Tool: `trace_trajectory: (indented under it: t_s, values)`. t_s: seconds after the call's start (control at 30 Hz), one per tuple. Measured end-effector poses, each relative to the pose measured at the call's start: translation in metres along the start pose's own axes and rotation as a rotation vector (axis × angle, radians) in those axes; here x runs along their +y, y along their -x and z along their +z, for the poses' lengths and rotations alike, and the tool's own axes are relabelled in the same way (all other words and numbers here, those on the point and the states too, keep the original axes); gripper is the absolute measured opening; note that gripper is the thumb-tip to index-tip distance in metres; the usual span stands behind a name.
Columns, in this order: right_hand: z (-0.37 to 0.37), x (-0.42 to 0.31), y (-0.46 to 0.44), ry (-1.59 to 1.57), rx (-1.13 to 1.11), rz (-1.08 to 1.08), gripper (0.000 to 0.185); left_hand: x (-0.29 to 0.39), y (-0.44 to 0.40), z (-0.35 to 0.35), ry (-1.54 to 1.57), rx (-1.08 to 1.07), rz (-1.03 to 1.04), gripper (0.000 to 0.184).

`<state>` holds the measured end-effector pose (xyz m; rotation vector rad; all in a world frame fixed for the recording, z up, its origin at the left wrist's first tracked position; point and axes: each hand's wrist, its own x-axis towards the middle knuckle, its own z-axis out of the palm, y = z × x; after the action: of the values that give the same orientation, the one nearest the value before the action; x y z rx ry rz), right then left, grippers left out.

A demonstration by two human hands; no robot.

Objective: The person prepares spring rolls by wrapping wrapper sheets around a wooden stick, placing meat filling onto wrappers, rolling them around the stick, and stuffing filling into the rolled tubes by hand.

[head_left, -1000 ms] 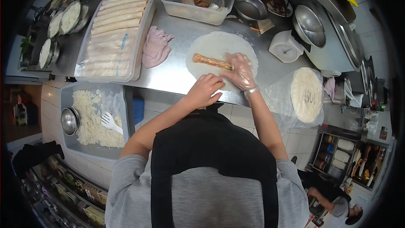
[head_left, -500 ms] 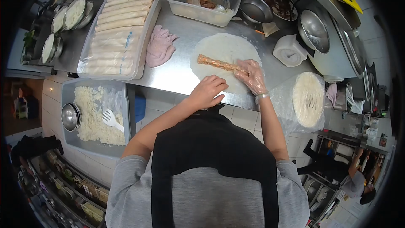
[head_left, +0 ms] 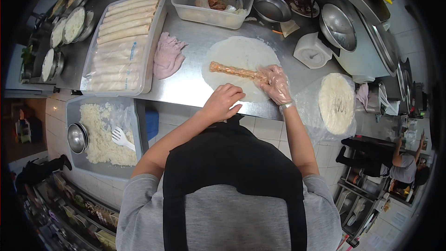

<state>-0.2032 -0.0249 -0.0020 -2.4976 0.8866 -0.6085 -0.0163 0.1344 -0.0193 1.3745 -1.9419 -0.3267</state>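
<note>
A thin round wrapper sheet [head_left: 241,49] lies flat on the steel counter in front of me. Across it runs a narrow log of orange-brown filling [head_left: 227,69]. My right hand [head_left: 277,86], in a clear plastic glove, has its fingers closed around the right end of the log, hiding that end. My bare left hand [head_left: 224,102] rests at the wrapper's near edge, fingers bent lightly and thumb apart, with nothing visible in it.
Left stands a plastic tub of rolled wrappers [head_left: 123,23], beside a pink cloth [head_left: 168,56]. Behind are a tub with bagged food [head_left: 209,16] and metal bowls [head_left: 272,7]. A white scale [head_left: 312,52] and stacked wrappers [head_left: 337,104] are right; a rice bin [head_left: 102,169] is below left.
The counter and its contents sit slightly further left in view. Both hands keep nearly the same places on the wrapper and filling. At far right, a person in the background has shifted posture.
</note>
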Motion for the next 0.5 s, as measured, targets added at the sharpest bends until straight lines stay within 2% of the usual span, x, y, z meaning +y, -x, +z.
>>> trace_trajectory:
  t_s: [0.1,0.17,0.3,0.37,0.5]
  values:
    - [0.006,0.019,0.003,-0.076,-0.073,0.030,0.045,-0.001,0.000,0.000,0.005,-0.015,-0.010,0.030]
    - [0.006,0.020,0.003,-0.145,-0.022,0.014,0.042,-0.001,0.000,-0.001,0.007,-0.032,-0.013,0.031]
    - [0.002,-0.003,-0.002,-0.074,0.112,0.000,0.032,0.000,-0.001,0.000,0.004,-0.035,-0.022,0.031]
    - [0.005,0.003,-0.003,-0.052,0.012,0.022,0.039,0.000,-0.001,0.000,-0.003,-0.032,-0.023,0.031]
    - [0.006,0.017,-0.002,-0.166,-0.019,0.035,0.040,0.000,0.000,0.000,-0.003,-0.022,-0.025,0.032]
